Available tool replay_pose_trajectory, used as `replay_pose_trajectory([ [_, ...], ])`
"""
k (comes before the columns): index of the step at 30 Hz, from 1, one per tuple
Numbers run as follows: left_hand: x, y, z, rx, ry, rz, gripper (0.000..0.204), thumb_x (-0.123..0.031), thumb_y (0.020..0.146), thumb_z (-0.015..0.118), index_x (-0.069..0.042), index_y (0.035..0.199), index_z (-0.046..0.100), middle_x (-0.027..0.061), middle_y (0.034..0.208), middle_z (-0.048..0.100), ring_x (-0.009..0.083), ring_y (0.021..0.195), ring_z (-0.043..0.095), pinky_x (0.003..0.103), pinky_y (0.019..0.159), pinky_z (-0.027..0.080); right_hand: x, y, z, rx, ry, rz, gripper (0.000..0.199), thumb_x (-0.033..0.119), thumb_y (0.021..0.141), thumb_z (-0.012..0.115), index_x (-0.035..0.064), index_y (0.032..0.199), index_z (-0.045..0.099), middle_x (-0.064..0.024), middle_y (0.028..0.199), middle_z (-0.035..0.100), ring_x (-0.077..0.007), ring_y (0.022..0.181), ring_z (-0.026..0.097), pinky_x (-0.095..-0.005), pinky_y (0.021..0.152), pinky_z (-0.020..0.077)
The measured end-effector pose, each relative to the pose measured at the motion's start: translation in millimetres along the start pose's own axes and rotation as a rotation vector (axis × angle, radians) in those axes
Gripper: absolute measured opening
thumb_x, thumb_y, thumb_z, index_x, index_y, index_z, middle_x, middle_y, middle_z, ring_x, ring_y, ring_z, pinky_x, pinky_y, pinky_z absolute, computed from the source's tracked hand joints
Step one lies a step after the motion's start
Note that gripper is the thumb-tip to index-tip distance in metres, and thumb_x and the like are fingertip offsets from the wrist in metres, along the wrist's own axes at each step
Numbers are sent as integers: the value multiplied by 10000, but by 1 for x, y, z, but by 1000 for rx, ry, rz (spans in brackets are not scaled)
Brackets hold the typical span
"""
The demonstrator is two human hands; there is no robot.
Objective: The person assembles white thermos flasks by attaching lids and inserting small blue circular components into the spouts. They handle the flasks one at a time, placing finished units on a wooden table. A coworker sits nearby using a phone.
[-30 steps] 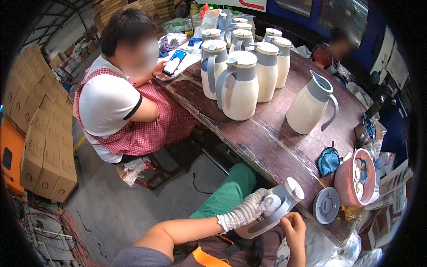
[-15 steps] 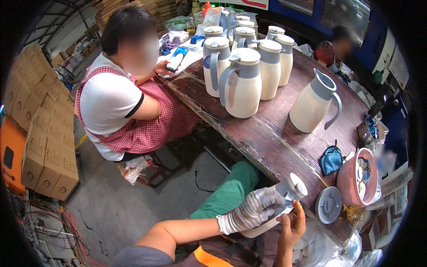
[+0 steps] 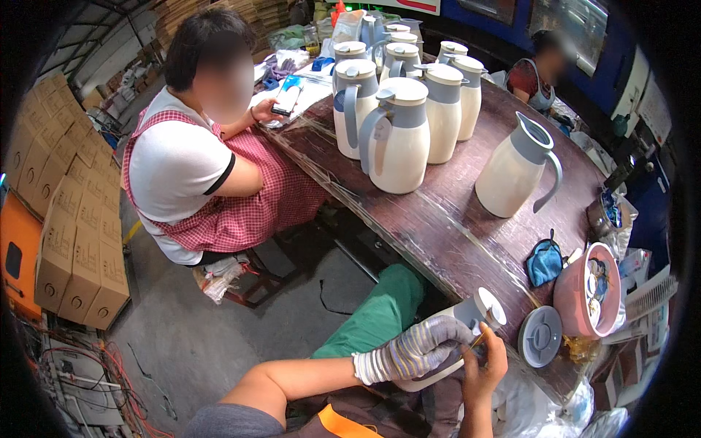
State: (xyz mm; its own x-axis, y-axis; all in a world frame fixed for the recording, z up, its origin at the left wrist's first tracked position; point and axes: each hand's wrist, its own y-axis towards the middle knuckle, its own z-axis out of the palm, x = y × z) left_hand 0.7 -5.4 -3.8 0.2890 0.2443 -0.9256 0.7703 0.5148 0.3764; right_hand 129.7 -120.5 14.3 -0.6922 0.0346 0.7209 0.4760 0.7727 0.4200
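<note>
Tilted across my lap is a cream thermos jug [image 3: 420, 382] with a grey collar and a white lid [image 3: 491, 305]. My left hand [image 3: 420, 349], in a striped knit glove, is closed around its upper part and hides much of it. My bare right hand [image 3: 483, 369] pinches at the spout side, just below the lid. A thin, small thing seems to be between those fingertips, too small to name. Close by on the table edge lies a round grey lid [image 3: 539, 336]. An open-topped thermos jug [image 3: 511, 175] stands alone farther up the table.
Several lidded thermos jugs [image 3: 400, 150] crowd the far side of the dark table [image 3: 453, 233]. At right are a pink bucket [image 3: 566, 296] of small parts and a blue pouch [image 3: 544, 263]. A person [image 3: 182, 160] with a phone sits at left; another [image 3: 531, 79] is behind.
My right hand has risen slightly, its thumb and finger closing together at the jug's lid. My left hand has shifted a little to the right along the jug. The person behind has leaned back.
</note>
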Motion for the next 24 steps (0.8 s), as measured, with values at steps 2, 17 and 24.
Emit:
replay_pose_trajectory([
  [2,1,-7,11,-123,-83,-187,303,6,866,514,-12,1168,536,111,1079,585,224,1009,576,324,915,452,6,2,0,-12,39,132,492,-28,693,735,21,1162,596,-108,822,589,-234,718,569,-321,666,459],
  [17,16,-2,-6,-128,-389,-554,469,-212,865,677,17,1243,519,79,1130,612,124,1002,571,281,879,472,-24,-12,-7,-186,288,378,203,92,896,533,-15,1063,582,-63,1002,598,-125,918,546,-248,818,422],
  [24,5,3,-28,-85,141,-478,455,-208,858,670,-6,1226,494,116,1059,623,174,953,604,303,848,481,-6,-31,13,210,271,224,186,49,793,616,27,976,642,-117,952,602,-242,972,549,-317,874,402],
])
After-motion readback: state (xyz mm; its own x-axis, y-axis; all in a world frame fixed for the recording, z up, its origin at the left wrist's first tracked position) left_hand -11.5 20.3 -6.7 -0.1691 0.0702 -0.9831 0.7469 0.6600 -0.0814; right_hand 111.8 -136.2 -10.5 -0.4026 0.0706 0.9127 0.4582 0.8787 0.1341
